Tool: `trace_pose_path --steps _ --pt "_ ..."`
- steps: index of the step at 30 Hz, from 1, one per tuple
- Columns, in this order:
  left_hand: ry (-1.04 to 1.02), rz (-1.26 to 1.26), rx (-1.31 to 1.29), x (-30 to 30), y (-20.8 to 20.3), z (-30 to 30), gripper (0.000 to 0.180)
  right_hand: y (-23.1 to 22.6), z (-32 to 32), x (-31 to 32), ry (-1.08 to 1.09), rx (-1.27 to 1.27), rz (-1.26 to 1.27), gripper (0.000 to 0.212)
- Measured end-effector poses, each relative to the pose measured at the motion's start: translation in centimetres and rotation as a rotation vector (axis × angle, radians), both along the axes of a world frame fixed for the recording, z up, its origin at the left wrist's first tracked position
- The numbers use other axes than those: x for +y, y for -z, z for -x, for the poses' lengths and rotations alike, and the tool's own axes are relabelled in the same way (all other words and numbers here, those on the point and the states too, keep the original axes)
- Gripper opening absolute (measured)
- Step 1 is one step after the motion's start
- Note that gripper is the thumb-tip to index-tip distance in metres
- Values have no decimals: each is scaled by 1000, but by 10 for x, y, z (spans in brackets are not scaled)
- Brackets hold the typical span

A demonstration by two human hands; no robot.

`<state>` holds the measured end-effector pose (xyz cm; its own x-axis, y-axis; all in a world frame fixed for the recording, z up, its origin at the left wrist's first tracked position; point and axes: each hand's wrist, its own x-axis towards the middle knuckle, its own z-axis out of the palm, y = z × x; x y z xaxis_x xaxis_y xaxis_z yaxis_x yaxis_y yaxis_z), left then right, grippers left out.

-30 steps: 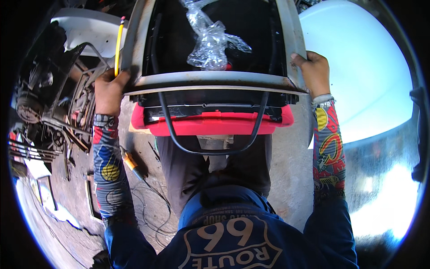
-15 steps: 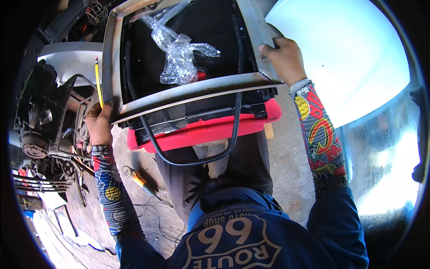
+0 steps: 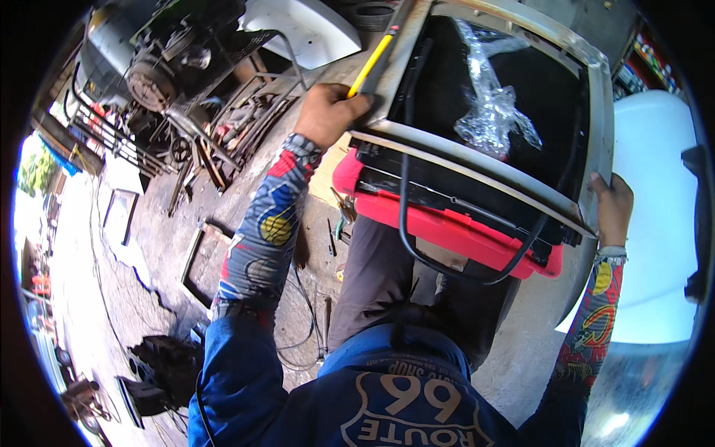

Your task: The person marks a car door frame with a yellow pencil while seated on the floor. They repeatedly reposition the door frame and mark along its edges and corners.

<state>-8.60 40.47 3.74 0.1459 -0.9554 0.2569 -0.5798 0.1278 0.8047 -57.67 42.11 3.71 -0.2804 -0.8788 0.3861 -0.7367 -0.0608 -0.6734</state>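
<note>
A grey, rust-marked metal frame [image 3: 600, 119] rests over the black underside of a red-edged seat [image 3: 447, 227], just in front of my legs. My left hand [image 3: 331, 113] is closed on the frame's near left corner, with a yellow pencil [image 3: 372, 63] sticking up from the same grip. On the near right side, my right hand [image 3: 614, 210] grips the frame's edge, its fingers partly hidden beneath. Crumpled clear plastic wrap [image 3: 488, 112] lies inside the frame's opening. A bent black tube [image 3: 404, 194] loops out from the seat toward me.
A large white panel [image 3: 655, 149] stands at the right, another white panel [image 3: 305, 37] farther off. Machinery with a round pulley [image 3: 153, 82] and scrap metal occupy the far left. An angled metal piece [image 3: 195, 261] and a black cable [image 3: 305, 313] lie on the floor.
My view has swung left, so the frame and seat now appear farther right and tilted. Both hands keep their hold. An orange-bodied power tool on the floor no longer shows.
</note>
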Motion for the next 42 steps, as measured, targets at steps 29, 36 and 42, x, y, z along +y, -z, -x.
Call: trace_pose_path --steps 29,36,42 --pt "62 177 62 -23 14 1 32 26 -2 14 28 -407 342 48" --pt "89 104 90 -20 10 -3 33 91 -43 65 171 -770 882 61" --pt "-25 175 -7 -25 16 0 37 79 -59 26 381 -841 908 74"
